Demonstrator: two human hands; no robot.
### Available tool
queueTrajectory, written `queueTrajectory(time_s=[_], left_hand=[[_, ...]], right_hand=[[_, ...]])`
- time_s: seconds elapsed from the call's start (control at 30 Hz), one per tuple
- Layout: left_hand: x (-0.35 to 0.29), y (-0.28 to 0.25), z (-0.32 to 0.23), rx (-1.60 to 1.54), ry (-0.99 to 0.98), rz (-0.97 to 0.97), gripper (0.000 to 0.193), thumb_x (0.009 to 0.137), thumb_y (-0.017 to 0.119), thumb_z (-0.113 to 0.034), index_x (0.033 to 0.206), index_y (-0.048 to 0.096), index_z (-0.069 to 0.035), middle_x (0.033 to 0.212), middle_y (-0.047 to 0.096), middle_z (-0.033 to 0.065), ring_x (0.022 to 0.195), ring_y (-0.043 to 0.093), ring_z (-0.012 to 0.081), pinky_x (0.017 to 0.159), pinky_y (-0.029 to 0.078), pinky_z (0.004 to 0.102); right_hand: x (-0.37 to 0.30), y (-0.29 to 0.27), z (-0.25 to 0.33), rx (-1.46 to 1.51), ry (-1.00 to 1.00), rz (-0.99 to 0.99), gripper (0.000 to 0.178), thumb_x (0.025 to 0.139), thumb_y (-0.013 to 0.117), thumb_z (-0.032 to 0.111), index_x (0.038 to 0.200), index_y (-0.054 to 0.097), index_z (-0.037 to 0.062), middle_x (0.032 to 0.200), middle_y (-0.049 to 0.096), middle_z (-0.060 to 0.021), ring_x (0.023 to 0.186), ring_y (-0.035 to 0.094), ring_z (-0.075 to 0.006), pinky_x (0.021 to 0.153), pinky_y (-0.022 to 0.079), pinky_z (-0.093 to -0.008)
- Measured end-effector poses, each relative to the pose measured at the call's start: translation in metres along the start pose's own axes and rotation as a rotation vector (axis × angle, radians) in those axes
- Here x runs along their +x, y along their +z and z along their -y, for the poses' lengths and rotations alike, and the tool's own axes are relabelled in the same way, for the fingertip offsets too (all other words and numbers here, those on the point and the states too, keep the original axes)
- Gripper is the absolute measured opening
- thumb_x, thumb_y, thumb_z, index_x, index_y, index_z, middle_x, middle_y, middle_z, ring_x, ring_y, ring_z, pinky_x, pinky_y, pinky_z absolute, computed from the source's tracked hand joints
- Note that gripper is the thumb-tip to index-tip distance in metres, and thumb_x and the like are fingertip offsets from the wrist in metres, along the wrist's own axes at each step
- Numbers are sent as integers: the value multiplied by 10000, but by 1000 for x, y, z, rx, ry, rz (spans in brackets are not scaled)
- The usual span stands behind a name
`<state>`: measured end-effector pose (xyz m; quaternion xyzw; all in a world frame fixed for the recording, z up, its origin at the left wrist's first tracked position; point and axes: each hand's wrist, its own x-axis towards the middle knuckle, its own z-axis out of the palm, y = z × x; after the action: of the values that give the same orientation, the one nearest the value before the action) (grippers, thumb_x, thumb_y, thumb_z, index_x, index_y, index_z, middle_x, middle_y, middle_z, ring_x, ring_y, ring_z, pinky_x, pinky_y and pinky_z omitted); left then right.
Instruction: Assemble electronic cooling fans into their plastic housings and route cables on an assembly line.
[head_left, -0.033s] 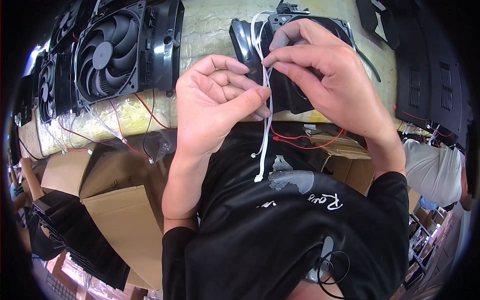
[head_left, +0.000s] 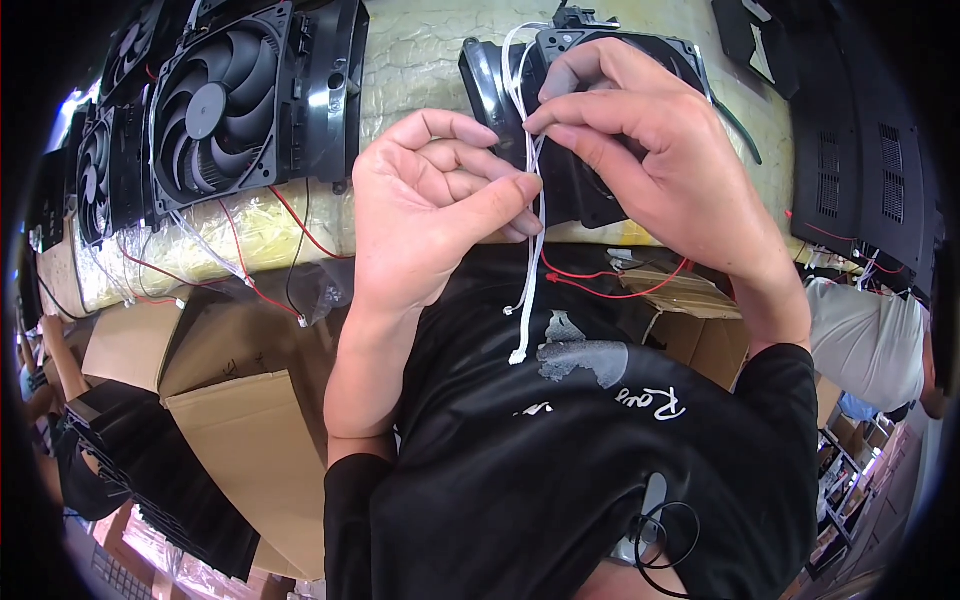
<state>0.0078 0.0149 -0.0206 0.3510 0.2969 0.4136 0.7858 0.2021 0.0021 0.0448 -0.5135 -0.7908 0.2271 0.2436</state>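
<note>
A bundle of white cables (head_left: 530, 280) hangs down over the table's near edge, with small white plugs on its loose ends. My left hand (head_left: 440, 190) is closed on it, thumb pressed against the fingers. Slightly higher, my right hand (head_left: 640, 140) pinches the same strands between thumb and forefinger. The cables come from a black fan unit (head_left: 480, 80) behind my hands, which cover much of it. Red wires (head_left: 620, 293) with a red plug hang below my right wrist.
More black fans (head_left: 205, 110) stand on the wrapped table (head_left: 410, 60) at left, their wires trailing over its edge. Black vented panels (head_left: 850, 170) are at right. Cardboard boxes (head_left: 240, 430) and stacked black parts (head_left: 150, 480) sit lower left. Another person's sleeve (head_left: 865, 340) shows at right.
</note>
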Motion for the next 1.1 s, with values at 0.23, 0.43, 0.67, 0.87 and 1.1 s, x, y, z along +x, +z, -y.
queueTrajectory(time_s=[0.23,0.43,0.67,0.87,1.1], left_hand=[[1,-1,0,-26,1,12,291,785,711,100,995,511,75,795,681,195,638,703,212,563,601,285],[-3,-3,5,-50,24,10,281,791,706,103,991,513,69,801,684,192,637,703,211,560,599,282],[-4,1,2,-12,5,-16,278,790,701,106,993,514,78,792,685,183,625,693,189,535,579,258],[3,7,-3,187,86,-32,285,782,723,94,995,534,80,788,685,152,592,649,122,497,516,207],[1,11,-1,326,158,-64,236,776,763,60,962,619,64,778,694,98,614,643,103,526,513,220]], right_hand=[[1,-1,-1,-16,-10,0,146,836,635,-40,961,701,-4,990,614,-79,876,613,-190,739,477,-270],[0,1,0,-6,-13,6,145,831,640,-37,957,702,-2,989,615,-82,881,617,-194,734,479,-273],[-1,0,-1,5,-25,6,133,825,657,-20,949,701,5,961,604,-83,852,607,-201,714,475,-286],[17,-16,-15,32,-133,136,107,808,689,21,912,690,-6,933,595,-96,828,603,-228,708,474,-301],[29,-35,-18,52,-225,305,132,828,691,147,852,661,21,930,578,-113,830,607,-296,727,485,-361]])
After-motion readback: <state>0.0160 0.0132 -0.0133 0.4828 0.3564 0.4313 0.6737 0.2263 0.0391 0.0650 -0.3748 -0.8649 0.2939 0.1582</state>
